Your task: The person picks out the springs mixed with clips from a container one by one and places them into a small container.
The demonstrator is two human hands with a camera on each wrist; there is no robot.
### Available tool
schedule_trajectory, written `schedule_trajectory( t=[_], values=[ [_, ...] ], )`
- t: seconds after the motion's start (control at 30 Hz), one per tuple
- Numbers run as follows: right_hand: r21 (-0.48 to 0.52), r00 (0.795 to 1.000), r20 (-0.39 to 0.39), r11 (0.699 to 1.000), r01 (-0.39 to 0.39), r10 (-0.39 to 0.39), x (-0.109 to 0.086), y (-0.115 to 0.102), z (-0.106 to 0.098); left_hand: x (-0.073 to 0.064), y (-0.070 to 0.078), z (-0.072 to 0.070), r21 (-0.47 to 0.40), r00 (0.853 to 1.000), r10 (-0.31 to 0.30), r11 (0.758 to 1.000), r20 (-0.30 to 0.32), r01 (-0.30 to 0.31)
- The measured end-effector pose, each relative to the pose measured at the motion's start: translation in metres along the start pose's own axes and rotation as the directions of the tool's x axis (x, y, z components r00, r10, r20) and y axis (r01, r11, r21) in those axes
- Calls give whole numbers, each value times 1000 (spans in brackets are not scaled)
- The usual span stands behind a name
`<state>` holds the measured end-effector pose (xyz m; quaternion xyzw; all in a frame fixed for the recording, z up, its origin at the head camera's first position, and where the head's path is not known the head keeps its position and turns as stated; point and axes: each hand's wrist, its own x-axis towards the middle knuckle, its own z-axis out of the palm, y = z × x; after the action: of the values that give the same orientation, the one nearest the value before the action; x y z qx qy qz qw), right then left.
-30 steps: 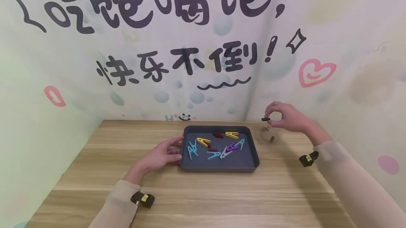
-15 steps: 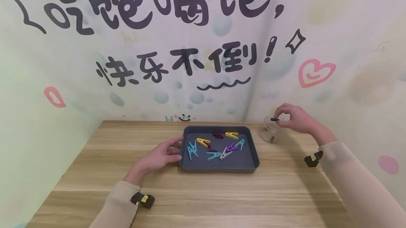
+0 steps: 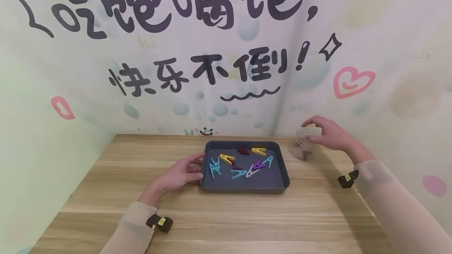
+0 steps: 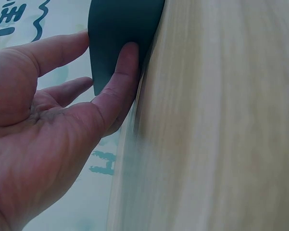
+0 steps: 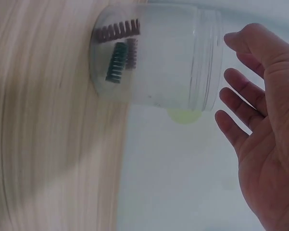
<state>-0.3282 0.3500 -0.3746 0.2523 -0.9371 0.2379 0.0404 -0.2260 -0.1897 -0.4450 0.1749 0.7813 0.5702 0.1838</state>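
Fingers spread and holding nothing, my right hand (image 5: 269, 101) hovers just above the mouth of a clear plastic jar (image 5: 168, 57). Inside the jar lie a dark green coil spring (image 5: 117, 62) and two brownish-red springs (image 5: 118, 31). My left hand (image 3: 178, 173) rests its fairly straight fingers against the left wall of a dark grey tray (image 3: 243, 189); in the left wrist view the fingertips touch the tray's outside (image 4: 120, 29). The tray holds several clothes pegs, such as a yellow peg (image 3: 259, 151) and a purple peg (image 3: 259, 165), plus dark red springs (image 3: 243, 151).
Tray and jar stand on a wooden table (image 3: 212, 222), near its back edge. Behind it hangs a white printed cloth (image 3: 197, 108) with large dark lettering. The jar is to the right of the tray.
My right hand moved right to over the jar and let go of the dark green spring, which now lies inside. My left hand stayed at the tray.
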Motion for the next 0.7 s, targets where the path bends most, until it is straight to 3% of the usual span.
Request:
schedule_trajectory(
  t=[0.37,0.7],
  values=[
    [-15,995,22,995,101,-101,16,-37,6,-2,3,1,8,1000,-2,1000,-5,2],
    [-1,973,70,975,220,-220,34,-66,18,-1,3,-1,-1,1000,16,1000,6,-16]
  ],
)
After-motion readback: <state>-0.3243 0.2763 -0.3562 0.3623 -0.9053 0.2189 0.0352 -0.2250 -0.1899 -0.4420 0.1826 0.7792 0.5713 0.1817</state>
